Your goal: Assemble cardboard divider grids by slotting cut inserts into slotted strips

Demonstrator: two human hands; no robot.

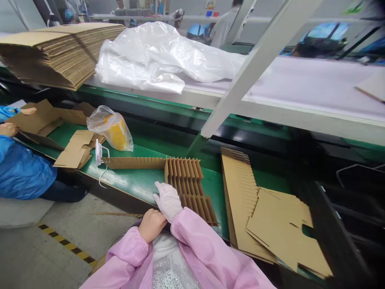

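My right hand [169, 200] wears a white glove. Its fingers are stretched out beside the near left edge of a cardboard divider grid [188, 176], and I cannot tell if they touch it. My bare left hand [152, 224] is close against the right wrist, its fingers closed at the lower edge of the glove; its fingertips are partly hidden. The grid stands on the green work surface [135, 180], its slotted strips crossing in several rows. One long slotted cardboard strip [135, 162] runs from it to the left. Thin cardboard edges [117, 214] show left of my left hand, below the table edge.
Slotted cardboard strips [240, 196] and flat cut sheets [285, 224] lie right. Left are a small white fan [98, 152], a bagged yellow object [117, 132], and cardboard pieces [73, 150]. A co-worker's blue sleeve [21, 168] is far left. A white post [231, 96] slants ahead.
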